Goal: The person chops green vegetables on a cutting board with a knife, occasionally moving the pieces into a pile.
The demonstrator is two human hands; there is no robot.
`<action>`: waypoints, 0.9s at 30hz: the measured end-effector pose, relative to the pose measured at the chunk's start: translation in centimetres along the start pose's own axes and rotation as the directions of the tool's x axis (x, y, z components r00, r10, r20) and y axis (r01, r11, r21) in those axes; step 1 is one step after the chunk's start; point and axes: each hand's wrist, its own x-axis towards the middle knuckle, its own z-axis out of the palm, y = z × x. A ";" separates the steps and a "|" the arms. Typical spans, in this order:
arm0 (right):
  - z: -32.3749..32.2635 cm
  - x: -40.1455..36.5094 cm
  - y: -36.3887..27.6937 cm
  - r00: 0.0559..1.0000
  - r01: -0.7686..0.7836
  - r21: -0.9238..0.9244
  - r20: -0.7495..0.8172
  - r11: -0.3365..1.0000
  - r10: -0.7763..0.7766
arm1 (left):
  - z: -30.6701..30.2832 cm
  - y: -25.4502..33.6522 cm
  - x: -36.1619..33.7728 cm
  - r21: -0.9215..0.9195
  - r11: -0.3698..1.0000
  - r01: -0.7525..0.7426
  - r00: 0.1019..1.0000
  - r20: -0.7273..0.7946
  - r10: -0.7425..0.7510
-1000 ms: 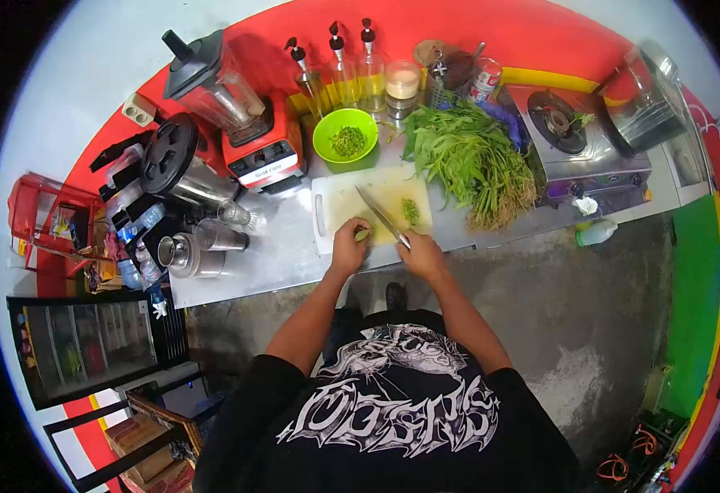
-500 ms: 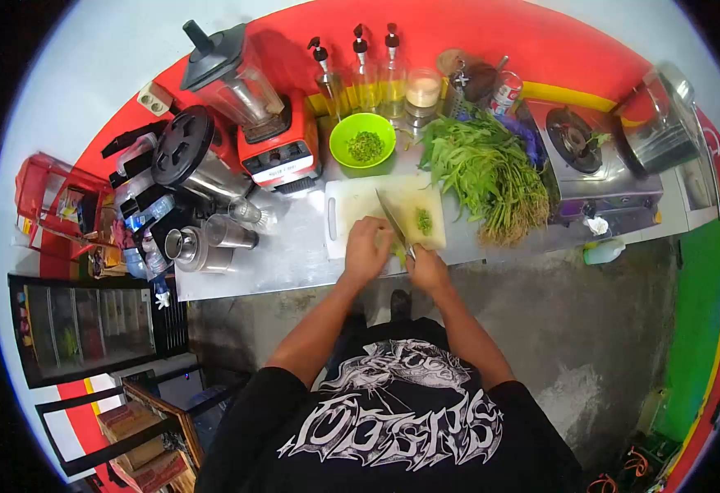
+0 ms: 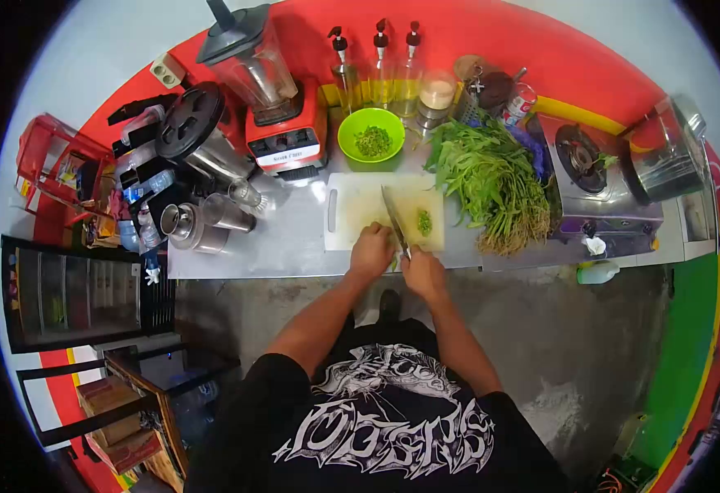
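Note:
My right hand [image 3: 424, 273] is wrapped round the handle of a knife [image 3: 396, 218], its blade pointing away from me over a white cutting board [image 3: 353, 197]. Close against the left side of the blade, my left hand [image 3: 373, 251] is closed with fingers curled down on green stalks [image 3: 394, 262], which show only as a sliver between the hands. To the right of the blade lies a small pile of chopped greens [image 3: 424, 222]. Behind the board, a lime-green bowl [image 3: 348, 146] holds more chopped greens. A big bunch of leafy greens [image 3: 491, 177] with roots lies right of the board.
A red blender [image 3: 286, 140], pump bottles [image 3: 380, 78] and a jar [image 3: 437, 92] stand along the back. Metal cups [image 3: 191, 226] and a dark-lidded steel container [image 3: 200, 135] are on the left. A gas stove [image 3: 598, 193] with a large pot [image 3: 668, 152] is at the right.
The camera view has shifted slightly. My left fingers have curled in closer to the blade, and the knife stands a little steeper in the picture. The chopped piles look the same.

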 end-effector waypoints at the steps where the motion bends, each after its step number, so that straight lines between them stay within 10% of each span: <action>1: -0.1 0.2 0.1 1.000 0.008 -0.001 0.001 1.000 -0.008 | 0.2 -0.3 0.0 0.033 0.999 -0.003 1.000 -0.013 0.003; 27: 0.3 -1.0 -1.3 0.995 0.041 -0.060 -0.093 0.997 -0.047 | 0.0 -1.2 -2.1 0.054 0.992 -0.111 0.992 -0.058 0.114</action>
